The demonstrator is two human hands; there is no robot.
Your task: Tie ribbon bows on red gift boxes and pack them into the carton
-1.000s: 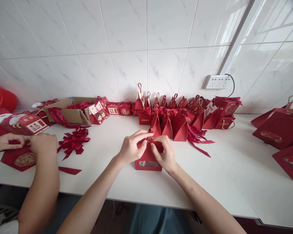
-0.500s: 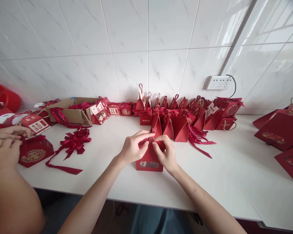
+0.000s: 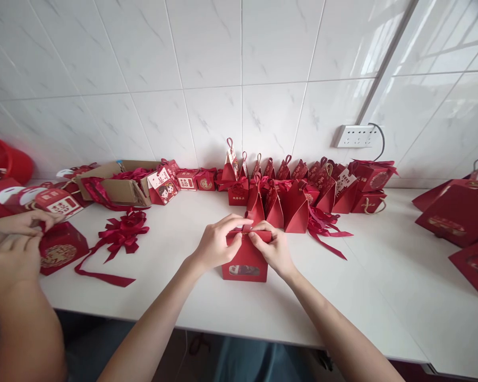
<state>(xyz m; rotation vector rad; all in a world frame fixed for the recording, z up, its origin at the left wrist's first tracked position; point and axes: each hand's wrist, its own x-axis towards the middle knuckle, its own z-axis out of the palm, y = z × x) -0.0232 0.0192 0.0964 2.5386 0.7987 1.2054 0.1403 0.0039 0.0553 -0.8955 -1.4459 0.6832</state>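
Note:
A red gift box (image 3: 244,271) with an oval window in its front stands upright on the white table before me. My left hand (image 3: 218,241) pinches the top edge of this box from the left, fingers curled over a small strap or loop there. From the right, my right hand (image 3: 273,246) grips the same top edge between thumb and fingers. The two hands nearly meet at the box's top middle, and they partly cover the fastening. Just behind it stand several peaked red boxes (image 3: 296,209).
At left a co-worker's hands (image 3: 16,244) hold a red hexagonal box (image 3: 63,249). Beside it lies a pile of red ribbon (image 3: 123,233). An open cardboard box (image 3: 133,193) holds more ribbon. Larger red boxes (image 3: 454,209) stand at right. A power strip (image 3: 356,136) hangs on the tiled wall.
My right hand's fingers have shifted slightly, with the thumb now pressed over the top edge. My left hand barely moves. The co-worker's hands and hexagonal box have moved slightly right.

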